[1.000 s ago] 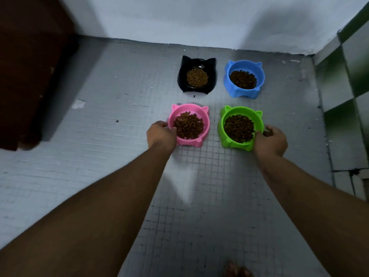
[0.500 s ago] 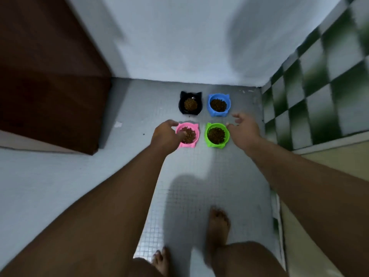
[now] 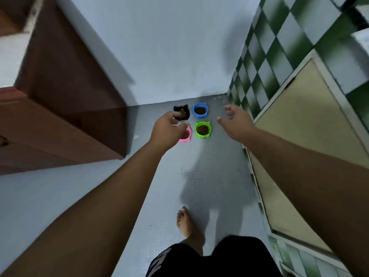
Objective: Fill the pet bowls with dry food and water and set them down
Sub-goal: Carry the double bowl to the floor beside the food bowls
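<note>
Grey tiled floor (image 3: 209, 176) meets a white wall (image 3: 169, 56), and there four round cat-eared plastic bowls of kibble sit in a square, ears toward the wall: black bowl (image 3: 186, 109) and blue bowl (image 3: 200, 110) behind, pink bowl (image 3: 185, 139) and green bowl (image 3: 203, 129) in front. A brown wooden cabinet (image 3: 69, 116) stands well to the left, with open floor nearer. The left hand (image 3: 167, 129) hangs loosely curled and empty over the pink bowl. The right hand (image 3: 235, 122), fingers spread, holds nothing.

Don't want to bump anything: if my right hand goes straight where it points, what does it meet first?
Probably the blue bowl, though the right hand seems well above it; depth unclear.
</note>
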A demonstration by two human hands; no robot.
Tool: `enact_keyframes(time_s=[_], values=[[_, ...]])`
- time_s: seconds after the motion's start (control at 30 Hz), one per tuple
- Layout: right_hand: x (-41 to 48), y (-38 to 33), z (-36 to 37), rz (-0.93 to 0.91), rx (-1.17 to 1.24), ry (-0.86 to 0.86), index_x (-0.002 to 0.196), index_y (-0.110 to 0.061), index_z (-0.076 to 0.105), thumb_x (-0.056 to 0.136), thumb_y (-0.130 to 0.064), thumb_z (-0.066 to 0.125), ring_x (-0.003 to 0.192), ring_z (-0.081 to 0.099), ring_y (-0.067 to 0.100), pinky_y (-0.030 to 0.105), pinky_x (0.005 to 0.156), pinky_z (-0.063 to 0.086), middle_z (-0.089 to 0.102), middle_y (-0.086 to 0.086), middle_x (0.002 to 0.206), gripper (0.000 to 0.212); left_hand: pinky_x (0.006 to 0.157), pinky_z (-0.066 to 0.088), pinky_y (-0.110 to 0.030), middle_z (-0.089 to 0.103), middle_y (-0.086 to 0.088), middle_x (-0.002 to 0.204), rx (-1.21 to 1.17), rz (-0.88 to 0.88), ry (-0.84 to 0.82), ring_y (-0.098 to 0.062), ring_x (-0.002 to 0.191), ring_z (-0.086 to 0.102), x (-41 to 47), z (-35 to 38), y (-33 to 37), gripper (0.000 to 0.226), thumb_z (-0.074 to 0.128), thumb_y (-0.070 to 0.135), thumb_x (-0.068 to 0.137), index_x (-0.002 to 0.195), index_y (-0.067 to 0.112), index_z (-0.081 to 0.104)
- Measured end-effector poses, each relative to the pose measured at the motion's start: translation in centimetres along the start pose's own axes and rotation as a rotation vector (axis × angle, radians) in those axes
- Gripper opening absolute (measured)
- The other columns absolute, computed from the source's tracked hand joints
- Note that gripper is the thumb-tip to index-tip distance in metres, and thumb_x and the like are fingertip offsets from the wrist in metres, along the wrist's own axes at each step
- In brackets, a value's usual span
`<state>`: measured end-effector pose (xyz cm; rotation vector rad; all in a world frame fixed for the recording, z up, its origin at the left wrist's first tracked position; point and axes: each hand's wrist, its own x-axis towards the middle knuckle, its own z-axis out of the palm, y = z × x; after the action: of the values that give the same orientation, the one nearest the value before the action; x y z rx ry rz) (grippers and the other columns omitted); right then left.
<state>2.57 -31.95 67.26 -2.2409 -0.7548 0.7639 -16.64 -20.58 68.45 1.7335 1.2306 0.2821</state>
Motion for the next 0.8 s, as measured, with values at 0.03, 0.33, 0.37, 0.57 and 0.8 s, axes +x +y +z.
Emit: enact_keyframes(time_s=[0.03,0.33,0.37,0.57,0.8], values=[[-1.0,-0.1,-0.7,-0.029,-0.018,0.004,0.145,-0.016,0.047,0.095,-0.03,0.066,0.123,0.055,0.022,0.038,0.102,0.048,0.053,0.01,0.144,0.055,0.074,0.049,-0.022,0.065,0.001,0.114,-0.009,0.017,0.006,-0.005,0.091,0.065,-1.3,0.1,0.5,0.039,0.074,0.034,0.093,0.129,0.023,0.063],[-12.9,2.7,-5.7,-0.142,0.021,0.072,0.135,-0.017,0.054,0.092,-0.031,0.068,0.117,0.058,0.024,0.036,0.103,0.047,0.058,0.005,0.13,0.048,0.084,0.053,-0.028,0.067,0.006,0.105,-0.042,0.131,0.068,-0.006,0.086,0.064,-13.3,2.3,3.8,0.037,0.074,0.034,0.093,0.127,0.024,0.064],[-14.5,3.4,-6.4,-0.139,0.015,0.092,0.138,-0.016,0.052,0.092,-0.032,0.068,0.12,0.058,0.024,0.036,0.104,0.046,0.057,0.005,0.134,0.051,0.087,0.053,-0.029,0.068,0.002,0.11,-0.035,0.144,0.058,-0.011,0.092,0.065,-14.8,3.0,3.9,0.036,0.074,0.034,0.092,0.126,0.025,0.065],[-24.2,6.7,-10.7,-0.135,0.074,0.242,0.135,-0.015,0.054,0.091,-0.03,0.068,0.119,0.059,0.025,0.035,0.104,0.045,0.059,0.008,0.134,0.048,0.07,0.057,-0.032,0.069,-0.003,0.113,-0.06,0.237,-0.079,-0.017,0.085,0.068,-23.3,6.8,5.6,0.024,0.074,0.028,0.092,0.114,0.029,0.065],[-36.4,13.0,-14.4,-0.006,0.212,0.531,0.133,-0.02,0.054,0.091,-0.033,0.069,0.106,0.061,0.018,0.027,0.084,0.046,0.059,0.002,0.128,0.047,0.064,0.046,-0.012,0.068,-0.008,0.111,0.023,0.449,-0.291,-0.013,0.093,0.064,-31.7,12.0,8.5,0.031,0.073,0.027,0.093,0.122,0.021,0.066]])
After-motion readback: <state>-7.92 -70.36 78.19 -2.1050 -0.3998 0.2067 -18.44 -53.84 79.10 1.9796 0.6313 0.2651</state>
